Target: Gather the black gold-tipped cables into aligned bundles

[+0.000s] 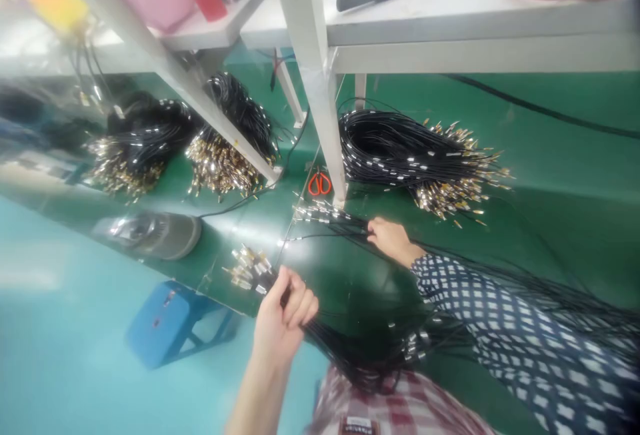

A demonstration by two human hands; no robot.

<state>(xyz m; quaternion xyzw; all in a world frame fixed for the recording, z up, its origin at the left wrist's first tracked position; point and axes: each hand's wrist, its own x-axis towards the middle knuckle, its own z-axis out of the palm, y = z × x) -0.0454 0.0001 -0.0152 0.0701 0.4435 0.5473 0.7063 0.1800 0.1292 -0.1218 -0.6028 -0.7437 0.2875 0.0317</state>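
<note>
My left hand (287, 308) is closed around a bundle of black cables (335, 348), just behind its gold and silver connector ends (250, 268). From that hand the bundle runs down to the right, across the lap and a red plaid garment (340, 402). Further to the right, my right hand (393, 240), below a dark patterned sleeve (470, 295), pinches a second group of black cables (350, 223). Their silver-tipped ends (315, 212) lie on the green tabletop (330, 272) to the left. Part of these cables passes behind the right sleeve.
Orange-handled scissors (320, 184) lie by a white shelf post (320, 88). A large coiled cable bundle (395, 148) rests at right; more bundles (225, 162) lie at left. A grey cylindrical device (160, 234) sits near the edge, above a blue stool (167, 322).
</note>
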